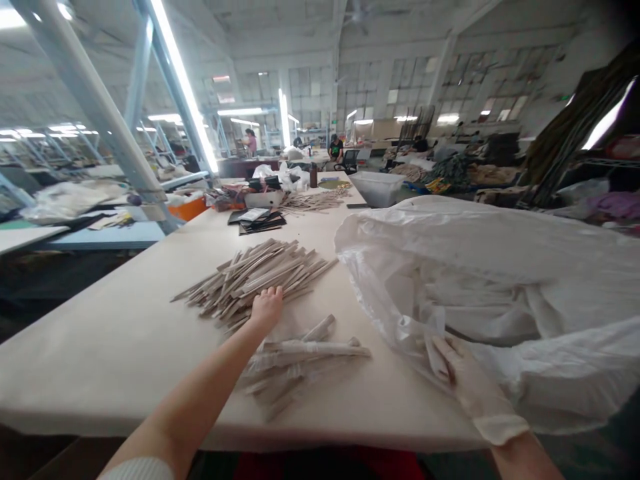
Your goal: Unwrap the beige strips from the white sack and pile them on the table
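My bare left hand (269,303) rests at the near side of a loose pile of flat beige strips (250,270), its fingers curled down onto them. Just in front lie several bundles of strips (310,353) in clear plastic. At right, my right hand (463,373) wears a pale glove and is closed on a plastic-wrapped bundle (436,347), by the mouth of a large white plastic bag (480,233). The bag gapes toward me and pale contents show inside. Part of what the right hand grips is hidden by its fingers.
The pale table (100,333) runs away from me. Farther back are black folders (257,219), more strips (313,201) and a dark bottle (313,175). A translucent bin (376,189) stands beyond the bag. A metal post (105,100) rises at left. Other people sit far off.
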